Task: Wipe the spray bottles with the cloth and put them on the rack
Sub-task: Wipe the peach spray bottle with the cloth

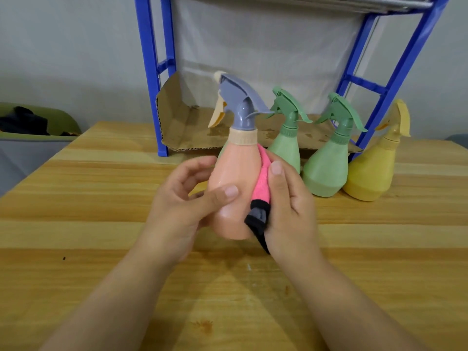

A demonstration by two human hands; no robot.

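One peach bottle (233, 168) (grey sprayer (240, 102)) | left hand (177, 206) grips it | right hand (291, 211) holds pink cloth (263, 183) against it

Peach bottle (234, 188), pink cloth (262, 183), blue rack (149, 59)

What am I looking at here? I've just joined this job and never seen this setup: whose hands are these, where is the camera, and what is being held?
No machine here: a person works bare-handed, and the single picture comes from a camera on their head, looking down. The left hand grips a peach spray bottle; the right hand presses a pink cloth against its side. On the wooden table stand two green bottles and a yellow bottle, by a blue rack with cardboard at its base.
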